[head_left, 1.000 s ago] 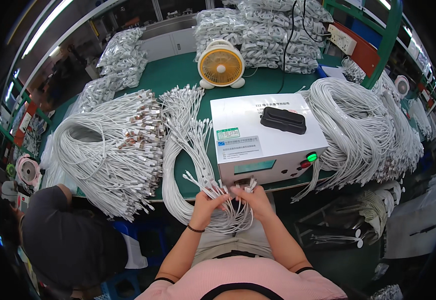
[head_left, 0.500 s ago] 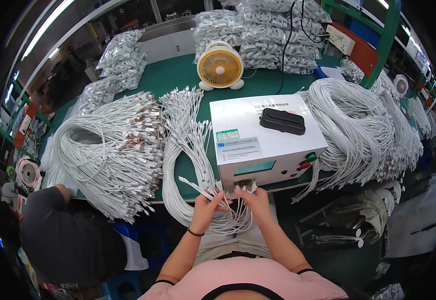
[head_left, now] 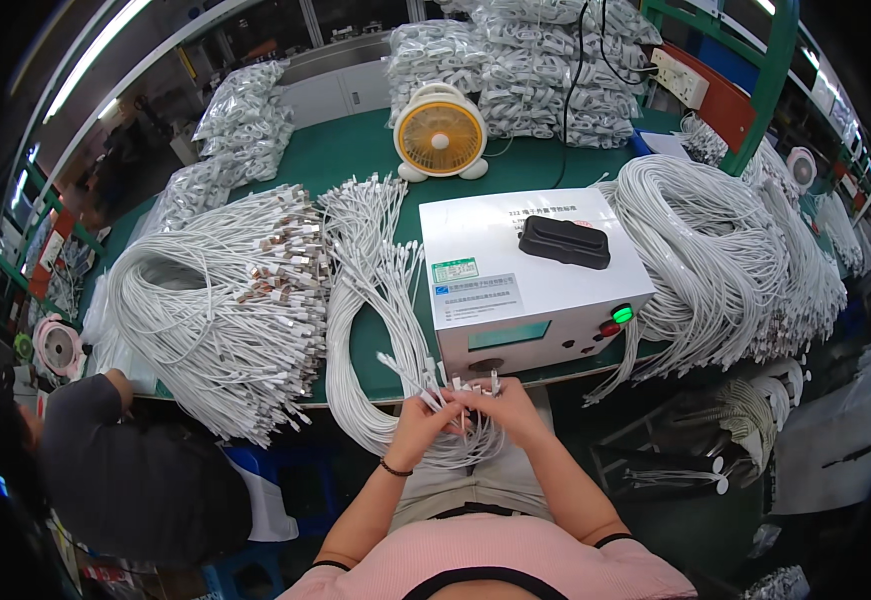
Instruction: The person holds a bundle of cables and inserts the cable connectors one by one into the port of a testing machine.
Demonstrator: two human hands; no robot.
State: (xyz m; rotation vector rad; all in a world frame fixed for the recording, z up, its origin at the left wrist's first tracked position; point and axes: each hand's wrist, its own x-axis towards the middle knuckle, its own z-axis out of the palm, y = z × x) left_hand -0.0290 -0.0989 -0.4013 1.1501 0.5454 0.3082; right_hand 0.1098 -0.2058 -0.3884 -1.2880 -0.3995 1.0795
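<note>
In front of the white box-shaped tester [head_left: 546,290], my two hands meet over a bundle of white cables [head_left: 351,385]. My left hand [head_left: 422,427] is closed around several cable ends, their white plugs poking up past the fingers. Close beside it, my right hand [head_left: 508,408] pinches more white cable ends, with plugs showing above its fingertips. The loops of these cables hang below both hands over the table's near edge. On the tester's front, a round socket [head_left: 487,367] is in view just beyond my hands, and a green lamp [head_left: 623,314] glows.
A large heap of white cables [head_left: 206,300] lies left, another cable pile [head_left: 696,250] right. A black case [head_left: 566,242] rests on the tester. Behind stand a yellow-white fan [head_left: 441,140] and bagged cables [head_left: 536,80]. A person [head_left: 141,470] in dark clothing sits at left.
My right hand has drawn back from the tester's socket, leftward to my left hand, with cable ends in it. The green lamp has lit up.
</note>
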